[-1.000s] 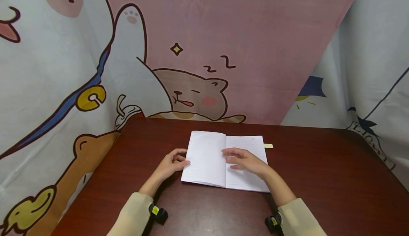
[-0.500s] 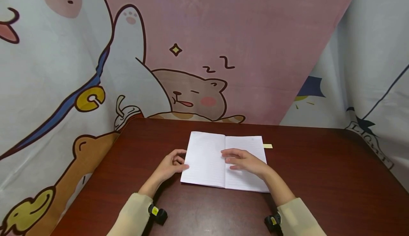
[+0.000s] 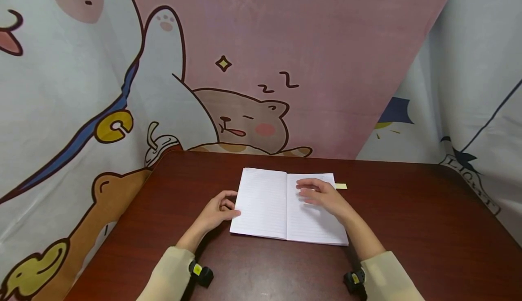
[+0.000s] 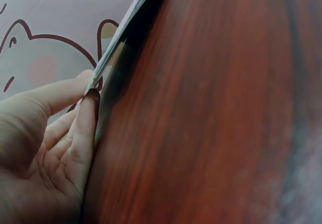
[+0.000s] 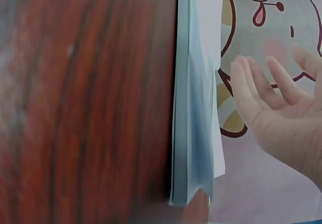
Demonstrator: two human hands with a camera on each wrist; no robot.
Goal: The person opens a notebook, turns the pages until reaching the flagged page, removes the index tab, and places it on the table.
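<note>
An open notebook [image 3: 261,210] with lined white pages lies on the table in the head view. My left hand [image 3: 216,211] pinches its left edge; in the left wrist view the thumb lies over the paper edge [image 4: 113,45] and a finger sits beneath. Above the right page hovers my right hand [image 3: 326,199], fingers loosely bent and holding nothing. The right wrist view shows that hand [image 5: 287,108] apart from the notebook [image 5: 196,133], whose pages stand slightly fanned at the near corner. A pale yellow tab [image 3: 341,186] sticks out from the notebook's right side.
The dark reddish-brown wooden table [image 3: 416,219] extends around the notebook on all sides. Behind it hangs a cloth [image 3: 346,65] printed with cartoon animals. Black wrist cameras [image 3: 201,274] are strapped at both cuffs.
My right hand has lifted and shifted right, from near the notebook's centre fold to over the right page. The left hand has stayed at the left edge.
</note>
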